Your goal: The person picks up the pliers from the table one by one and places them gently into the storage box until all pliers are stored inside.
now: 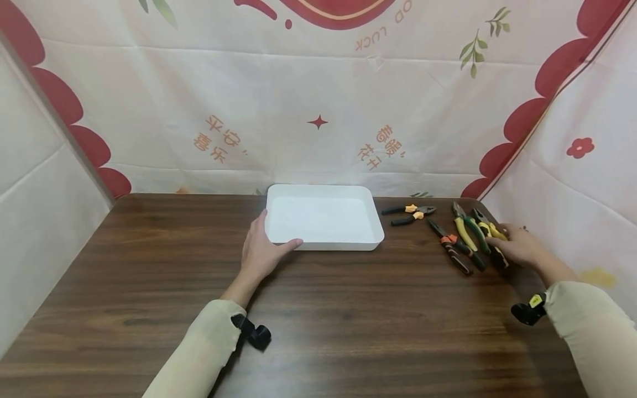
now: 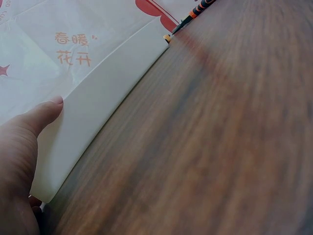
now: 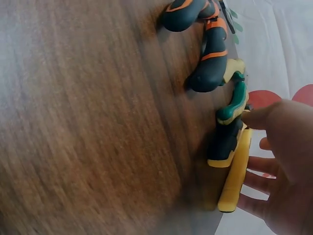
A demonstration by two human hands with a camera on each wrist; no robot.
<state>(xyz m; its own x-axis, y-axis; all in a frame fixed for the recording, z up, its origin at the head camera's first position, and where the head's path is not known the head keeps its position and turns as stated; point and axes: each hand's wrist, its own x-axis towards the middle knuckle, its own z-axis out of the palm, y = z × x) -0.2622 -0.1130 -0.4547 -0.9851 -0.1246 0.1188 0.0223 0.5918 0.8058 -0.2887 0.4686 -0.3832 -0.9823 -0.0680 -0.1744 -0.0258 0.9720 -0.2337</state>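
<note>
My left hand [image 1: 261,246] holds the near left corner of a white rectangular tray [image 1: 323,213], its thumb on the front wall and its fingers along the left side. At the far right, my right hand [image 1: 520,246] grips a pair of yellow-and-black pliers [image 3: 235,171], with the thumb by the black handle and the fingers behind the yellow one. Just left of these lie green-and-yellow pliers [image 1: 465,232], close against them. Orange-and-black pliers [image 1: 450,249] come after, and black pliers with yellow-orange collars [image 1: 410,209] lie nearest the tray.
A dark wood-grain table [image 1: 338,320] carries everything. Behind it hangs a white printed cloth [image 1: 298,110] close to the tray's back edge. Another white cloth wall [image 1: 597,188] rises beside my right hand.
</note>
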